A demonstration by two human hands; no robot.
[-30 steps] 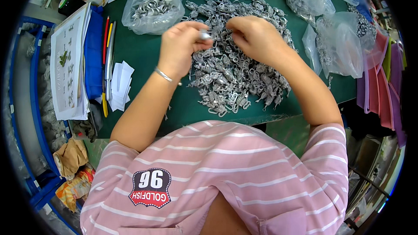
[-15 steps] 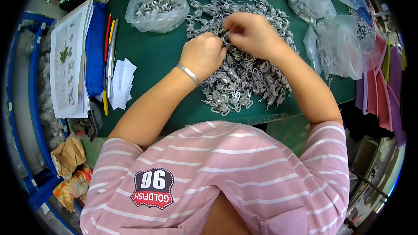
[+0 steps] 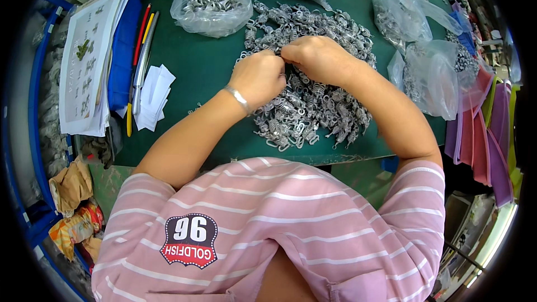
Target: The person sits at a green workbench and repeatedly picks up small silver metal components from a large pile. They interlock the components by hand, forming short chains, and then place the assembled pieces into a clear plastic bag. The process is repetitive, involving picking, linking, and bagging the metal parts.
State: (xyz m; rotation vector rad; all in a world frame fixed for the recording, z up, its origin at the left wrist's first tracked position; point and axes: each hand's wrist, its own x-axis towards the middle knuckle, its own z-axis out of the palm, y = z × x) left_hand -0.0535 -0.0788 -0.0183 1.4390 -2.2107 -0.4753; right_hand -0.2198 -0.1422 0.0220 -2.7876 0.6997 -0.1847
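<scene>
Over a heap of small grey metal pieces [image 3: 313, 106], many with ribbed, spring-like bodies and looped ends, both my hands meet with closed fingers. My left hand [image 3: 260, 77], a silver bangle on its wrist, is curled into a fist with the thumb side toward the right. Fingertips of my right hand [image 3: 313, 59] pinch together right against the left one. Whatever sits between them is hidden by the fingers.
Clear bags [image 3: 235, 0] of metal rings stand behind and right of the heap. Left are pens [image 3: 142, 50], white paper slips [image 3: 154, 100] and a sheet stack [image 3: 92, 61] against a blue tray [image 3: 120, 70]. Pink and purple sheets [image 3: 481, 140] hang at the right edge.
My right hand has come down and in against the left, fingers now closed tighter. The curved grey metal piece seen between the hands before is now covered. The view has shifted slightly.
</scene>
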